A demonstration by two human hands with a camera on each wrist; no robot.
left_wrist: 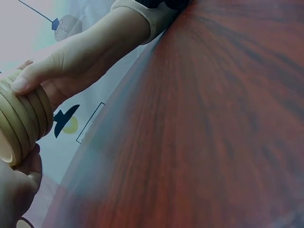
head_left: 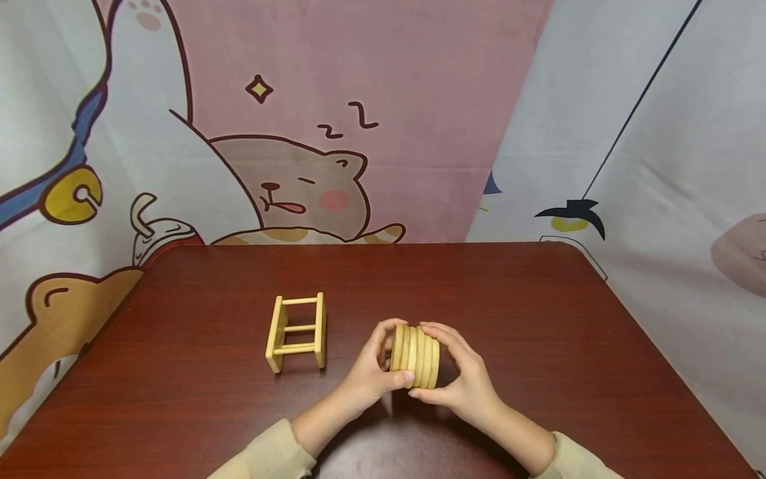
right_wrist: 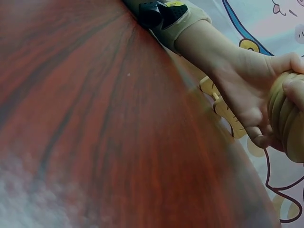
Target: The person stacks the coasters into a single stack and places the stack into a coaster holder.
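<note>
Both hands hold a stack of round, light wooden coasters (head_left: 417,356) just above the table. My left hand (head_left: 370,379) grips the stack's left end, fingers curled over the top and thumb along the lower front. On the opposite end, my right hand (head_left: 473,379) holds it between fingers above and thumb below. The left wrist view shows a raised rim on the end face of the coasters (left_wrist: 23,116). Only one side of the coasters (right_wrist: 285,116) appears in the right wrist view. To the left stands a small wooden rack (head_left: 320,332) with slatted sides joined by thin rods, touched by neither hand.
The dark red-brown wooden table (head_left: 479,286) has a glossy surface. Behind it and at both sides hangs a cloth backdrop (head_left: 431,120) with cartoon animals, close to the table's edges.
</note>
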